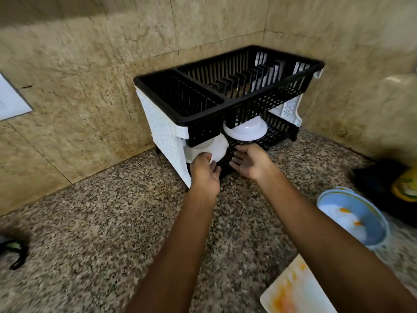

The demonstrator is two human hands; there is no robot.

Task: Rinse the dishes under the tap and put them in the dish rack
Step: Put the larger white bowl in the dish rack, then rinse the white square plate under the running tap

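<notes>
left bowl (217, 149): white, upside down on the lower tier of the dish rack (225, 105), at its left end, partly hidden under the top tray.
left hand (204, 171): at the bowl's rim, fingertips touching it; whether it gripped, cannot tell.
right hand (250, 161): fingers spread and relaxed, holding nothing, just in front of the lower tier.
second bowl (246, 129): white, upside down, further right on the same tier.
dish rack: black trays, white sides, in the corner on the speckled counter (101, 222).
dirty blue bowl (352, 215): on the counter, right.
stained cutting board (295, 290): bottom right.
</notes>
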